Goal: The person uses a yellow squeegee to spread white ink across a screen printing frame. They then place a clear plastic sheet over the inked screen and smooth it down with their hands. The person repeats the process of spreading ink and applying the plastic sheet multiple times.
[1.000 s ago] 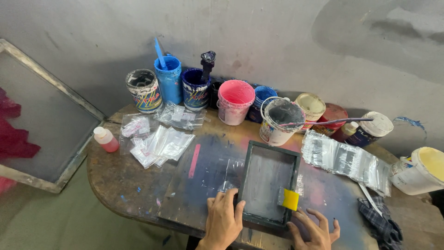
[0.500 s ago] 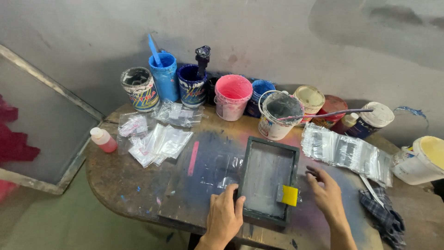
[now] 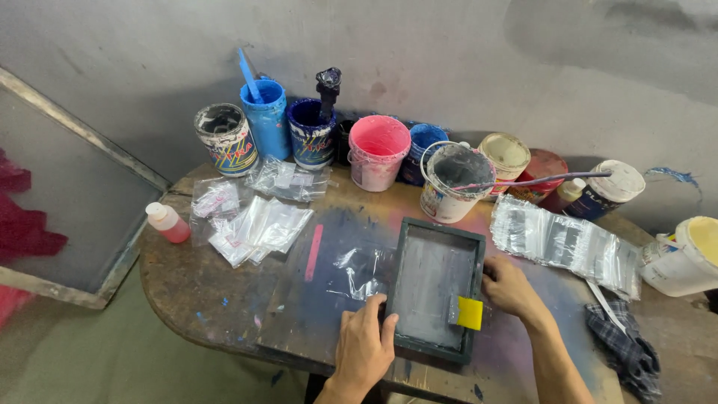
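- The left hand point(image 3: 364, 344) comes up from the bottom edge, palm down, fingers loosely spread; its fingertips rest on the near left corner of the small screen frame point(image 3: 436, 286), thumb on the tabletop side. It grips nothing, only presses on the frame edge.
- The right hand point(image 3: 508, 288) reaches in from the lower right with the forearm angled inward. Its fingers curl against the right rail of the same frame, touching it from outside; whether it grips or only steadies the rail I cannot tell.
- The screen frame, dark green with a grey mesh, lies flat on the round table point(image 3: 209, 292), near its front edge, between the two hands.
- A yellow squeegee point(image 3: 467, 312) lies inside the frame at its near right corner, just beside the right hand.
- A clear plastic bag point(image 3: 363, 271) lies flat just left of the frame, with a pink stick point(image 3: 314, 253) beside it.
- Farther left sit more clear bags point(image 3: 258, 224) and a small bottle of red liquid point(image 3: 168, 223).
- To the right, a row of clear bags point(image 3: 561, 241); a checked rag point(image 3: 624, 344) lies at the table's right edge.
- At the back stand paint tubs: a pink bucket point(image 3: 378, 152), a blue one point(image 3: 265, 116), a white one point(image 3: 451, 182).
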